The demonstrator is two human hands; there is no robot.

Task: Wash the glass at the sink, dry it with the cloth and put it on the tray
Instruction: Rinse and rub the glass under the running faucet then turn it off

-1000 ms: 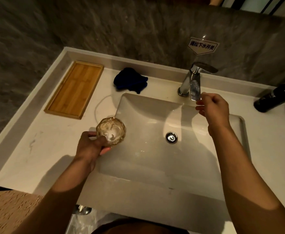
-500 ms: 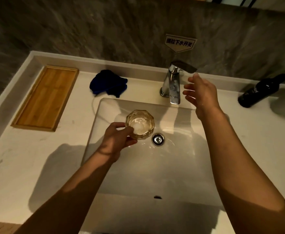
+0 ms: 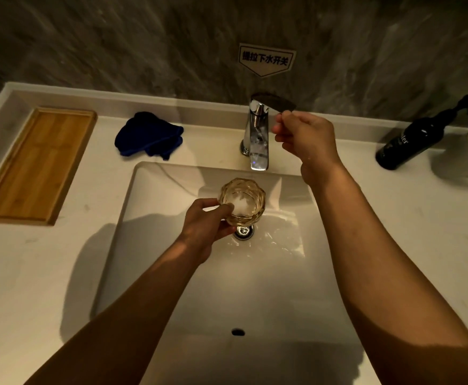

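The left hand (image 3: 205, 229) gripped the glass (image 3: 242, 201) upright just below the spout (image 3: 259, 159), so the right hand (image 3: 305, 137), apparently pinching the lever (image 3: 274, 102), needed only a gentle lift.

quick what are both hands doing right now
Left hand: closed around the glass, holding it over the sink.
Right hand: fingers curled on the faucet handle.
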